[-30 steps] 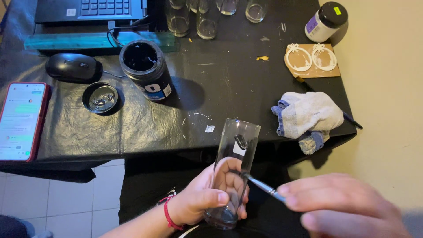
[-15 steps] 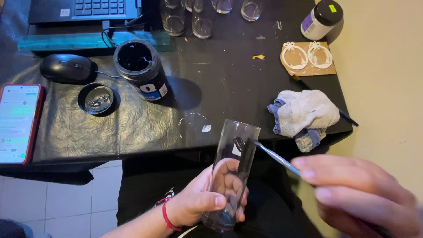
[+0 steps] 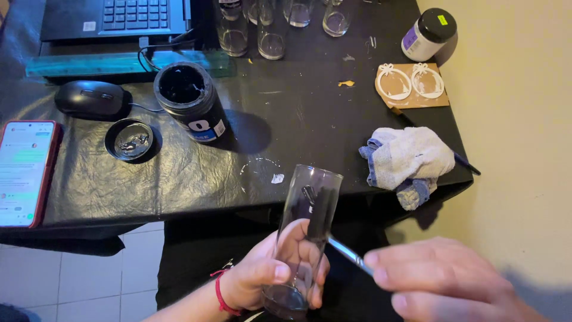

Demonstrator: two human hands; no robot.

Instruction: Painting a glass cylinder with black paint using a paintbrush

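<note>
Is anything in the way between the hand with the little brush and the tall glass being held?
Nothing visible. The left hand grips the clear glass near its base, and the right hand holds a thin brush whose shaft reaches straight to the glass wall, with only open air between them.

landmark: open black paint can [image 3: 189, 100], mid-table; its label [image 3: 205, 128] is blue and white. phone [image 3: 24, 173] far left of it, screen lit white-green, red case. small white jar [image 3: 428, 34] far right and behind, purple label, black lid with a yellow sticker [image 3: 443, 19].
</note>
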